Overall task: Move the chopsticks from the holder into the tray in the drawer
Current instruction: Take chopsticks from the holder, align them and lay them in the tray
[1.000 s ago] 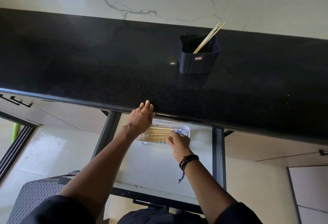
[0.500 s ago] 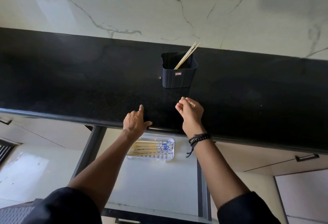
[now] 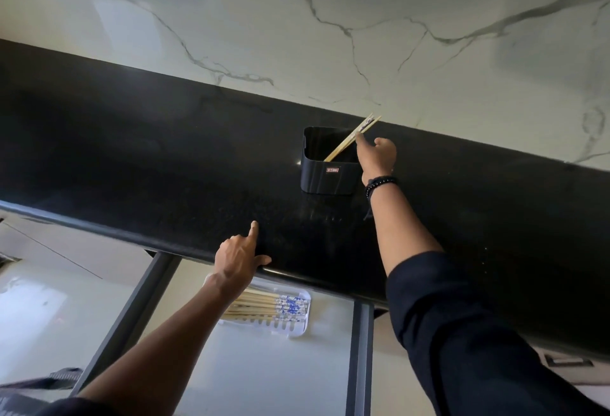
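A black square holder [image 3: 325, 178] stands on the black countertop [image 3: 132, 168] with a pair of wooden chopsticks [image 3: 343, 145] leaning to the right inside it. My right hand [image 3: 378, 158] reaches the holder's right rim; its index fingertip touches the chopsticks and the thumb stays apart. My left hand [image 3: 237, 257] rests on the counter's front edge with the index finger pointing and nothing in it. Below, in the open drawer [image 3: 264, 366], a white tray [image 3: 297, 328] holds several chopsticks [image 3: 260, 305] with blue-patterned ends, partly hidden by my left wrist.
A white marble wall [image 3: 330, 19] rises right behind the counter. The drawer's dark side rails [image 3: 359, 349] frame its pale floor. Cabinet fronts with dark handles [image 3: 567, 363] sit at the right, below the counter.
My right hand rose from the tray in the drawer, crossed the counter and reached the chopsticks in the holder. My left hand stayed on the counter edge. The view tilted upward.
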